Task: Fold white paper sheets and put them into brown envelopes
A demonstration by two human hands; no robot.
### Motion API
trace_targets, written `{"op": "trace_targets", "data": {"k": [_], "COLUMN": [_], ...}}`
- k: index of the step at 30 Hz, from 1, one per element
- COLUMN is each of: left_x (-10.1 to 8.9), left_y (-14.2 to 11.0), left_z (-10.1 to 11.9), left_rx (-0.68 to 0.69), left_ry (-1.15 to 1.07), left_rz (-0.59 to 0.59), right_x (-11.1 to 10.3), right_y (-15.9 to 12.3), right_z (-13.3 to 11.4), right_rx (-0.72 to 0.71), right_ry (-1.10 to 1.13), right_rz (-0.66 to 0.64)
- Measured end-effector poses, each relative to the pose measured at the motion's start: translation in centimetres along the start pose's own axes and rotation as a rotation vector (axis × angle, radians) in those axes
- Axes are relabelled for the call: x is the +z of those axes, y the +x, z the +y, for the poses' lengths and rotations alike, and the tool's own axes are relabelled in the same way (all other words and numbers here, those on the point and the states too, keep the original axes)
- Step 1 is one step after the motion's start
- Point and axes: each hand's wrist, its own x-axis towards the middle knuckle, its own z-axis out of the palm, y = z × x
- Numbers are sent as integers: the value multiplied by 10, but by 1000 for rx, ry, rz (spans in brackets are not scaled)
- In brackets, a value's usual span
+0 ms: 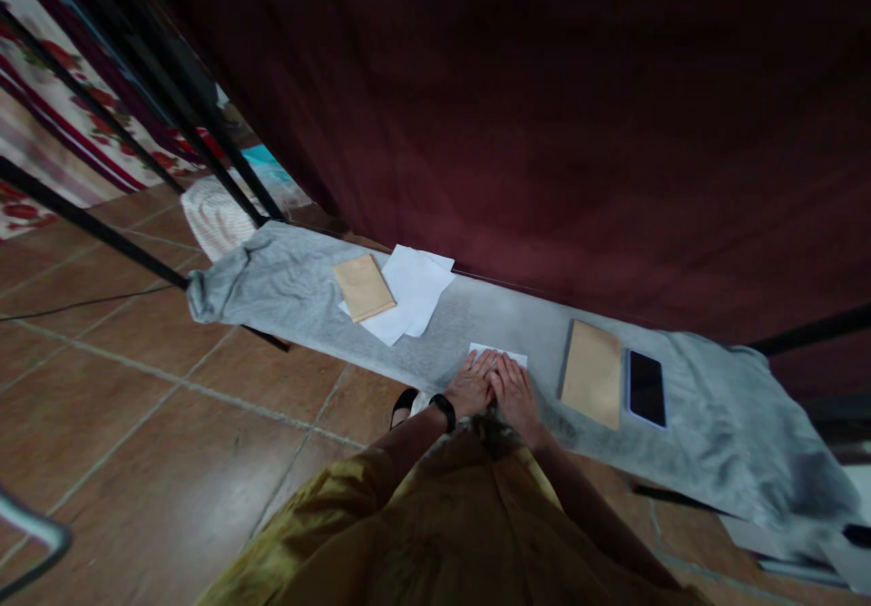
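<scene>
Lying near the close edge of the cloth-covered bench (507, 311), a small white paper (482, 349) shows a straight far edge; the rest is mostly hidden under the hands. The left hand (471, 390), a dark band (444, 412) at its wrist, and the right hand (515, 395) lie palms down, angled in toward each other, fingers stretched out and close together on the paper. To the right rest a brown pad (592, 375) and a phone (646, 388). Farther left, a brown packet (364, 287) overlaps white sheets (416, 293). Beyond hangs a dark red curtain (544, 180).
</scene>
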Motion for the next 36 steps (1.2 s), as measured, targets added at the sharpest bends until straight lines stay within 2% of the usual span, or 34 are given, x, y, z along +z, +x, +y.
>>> {"op": "trace_targets", "data": {"k": [3,7,16,20,25,29,33,36], "left_x": [1,4,6,7,3,-2,-7,-15], "left_y": [0,-2,-11,-14,-26,-33,-30,-24], "left_z": [-1,-6,-23,-28,-38,-45,-40,-33], "left_rx": [4,-2,-202,-241,-164,-77,-30,-18], "left_ry": [-25,-42,-54,-38,-19,-3,20,44], "left_rz": [4,20,95,110,83,0,-109,-133], "right_x": [3,11,16,16,16,16,15,15], "right_y": [-4,-9,-15,-21,-26,-28,-27,-26], "right_z": [0,4,12,17,23,24,24,26], "right_rx": [-4,110,224,256,265,269,268,266], "right_ry": [-14,-18,-30,-32,-44,-44,-34,-15], "right_rz": [16,83,156,199,190,182,163,154]}}
